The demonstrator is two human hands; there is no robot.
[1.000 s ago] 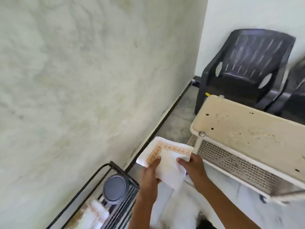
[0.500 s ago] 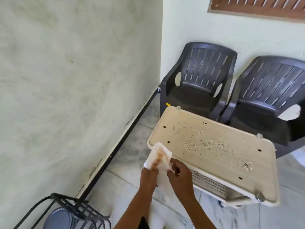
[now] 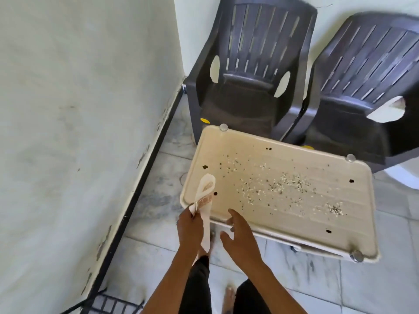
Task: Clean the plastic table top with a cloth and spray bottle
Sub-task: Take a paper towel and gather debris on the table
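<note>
A pale wall (image 3: 79, 109) fills the left of the frame, and two dark plastic chairs (image 3: 254, 71) stand at upper right behind the cream plastic table top (image 3: 283, 223) at centre right, which is strewn with crumbs (image 3: 278, 186) and dark specks. At lower centre the left hand (image 3: 189, 227) grips a bunched cloth (image 3: 205, 193) whose upper end lies over the table's near-left corner. The right hand (image 3: 240, 236), fingers spread and empty, hovers at the front edge, with no spray bottle in view. A dry wipe from here would likely sweep crumbs onto the floor (image 3: 163, 200) or smear the specks.
</note>
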